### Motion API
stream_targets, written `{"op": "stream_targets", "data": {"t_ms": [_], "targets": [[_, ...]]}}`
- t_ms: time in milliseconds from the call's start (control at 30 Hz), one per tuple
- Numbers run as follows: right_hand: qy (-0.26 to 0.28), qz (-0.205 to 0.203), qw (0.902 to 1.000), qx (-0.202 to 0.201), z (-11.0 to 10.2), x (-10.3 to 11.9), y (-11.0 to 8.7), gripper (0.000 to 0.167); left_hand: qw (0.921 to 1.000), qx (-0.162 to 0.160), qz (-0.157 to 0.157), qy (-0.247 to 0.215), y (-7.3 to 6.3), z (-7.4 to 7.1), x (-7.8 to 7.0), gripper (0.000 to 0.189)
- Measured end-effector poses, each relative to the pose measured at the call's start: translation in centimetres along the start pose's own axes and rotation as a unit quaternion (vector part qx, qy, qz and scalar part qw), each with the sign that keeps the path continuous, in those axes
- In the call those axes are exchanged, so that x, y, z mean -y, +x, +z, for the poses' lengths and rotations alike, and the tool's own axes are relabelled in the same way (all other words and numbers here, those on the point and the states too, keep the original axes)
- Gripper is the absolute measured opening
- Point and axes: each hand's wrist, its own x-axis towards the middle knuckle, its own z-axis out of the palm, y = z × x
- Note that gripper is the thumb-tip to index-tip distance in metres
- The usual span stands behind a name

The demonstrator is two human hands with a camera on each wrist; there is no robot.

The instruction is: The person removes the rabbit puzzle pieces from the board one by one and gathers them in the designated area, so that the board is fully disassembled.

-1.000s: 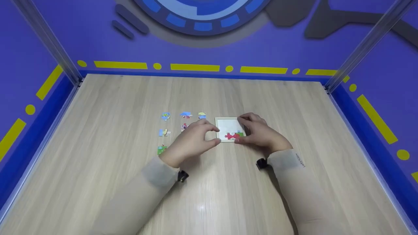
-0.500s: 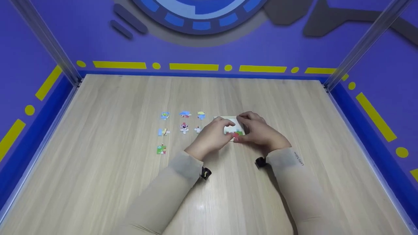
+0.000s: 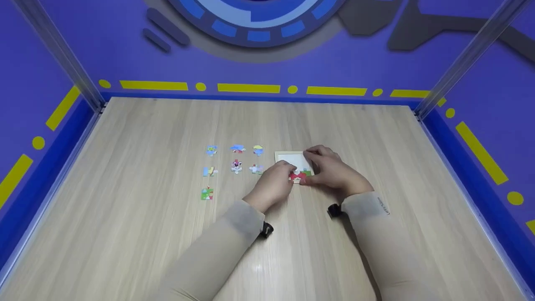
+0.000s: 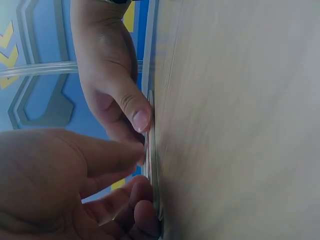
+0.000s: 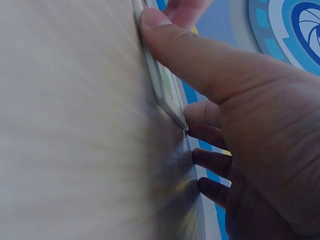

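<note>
A small square puzzle tray (image 3: 289,153) with a pale rim and white base lies on the table in the head view. Red and green puzzle pieces (image 3: 297,175) fill part of its near side. My right hand (image 3: 334,170) grips the tray's right side, thumb on the near edge and fingers at the far corner. Over the tray's near left part is my left hand (image 3: 271,186), its thumb and forefinger at the red piece. In the left wrist view the left thumb (image 4: 115,157) reaches the tray and other fingers bend by its edge. Whether they pinch a piece is hidden.
Several loose puzzle pieces lie left of the tray, among them a dog-face piece (image 3: 236,166), a green piece (image 3: 207,193) and a blue and yellow piece (image 3: 258,149). Blue panels (image 3: 250,71) wall the wooden table (image 3: 138,167) at the back and sides.
My left hand has moved right from beside the tray's left edge onto the tray, then slightly back toward the near left. The right hand keeps its place on the tray.
</note>
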Motion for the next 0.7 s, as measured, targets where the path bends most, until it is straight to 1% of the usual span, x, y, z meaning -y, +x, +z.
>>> {"op": "stream_targets", "data": {"t_ms": [167, 233, 367, 467, 567, 633, 700], "targets": [[-0.003, -0.007, 1.0000, 0.002, 0.1, -0.3, 0.1, 0.108, 0.9991, -0.011, 0.013, 0.038, 2.1, 2.6, 2.4, 0.040], [-0.001, -0.007, 1.0000, 0.007, 0.0, -0.4, 0.1, 0.105, 0.9987, -0.005, 0.016, 0.048, 2.4, 2.8, 2.7, 0.040], [0.004, -0.002, 0.9999, 0.016, -0.1, -0.8, 0.0, 0.094, 0.9976, -0.002, 0.024, 0.065, 3.0, 3.3, 3.1, 0.038], [0.006, -0.003, 0.9998, 0.019, -0.2, -0.9, 0.0, 0.088, 0.9979, 0.000, 0.023, 0.061, 2.8, 3.2, 2.9, 0.038], [0.006, -0.006, 0.9998, 0.019, -0.2, -1.0, 0.0, 0.089, 0.9989, 0.000, 0.016, 0.044, 2.3, 2.7, 2.3, 0.040], [0.007, -0.004, 0.9998, 0.020, -0.3, -1.0, 0.0, 0.089, 0.9995, -0.001, 0.010, 0.031, 1.7, 2.3, 1.8, 0.043], [0.008, -0.003, 0.9998, 0.021, -0.2, -0.9, 0.0, 0.090, 0.9997, 0.005, 0.001, 0.025, 1.0, 1.4, 0.8, 0.047]]}}
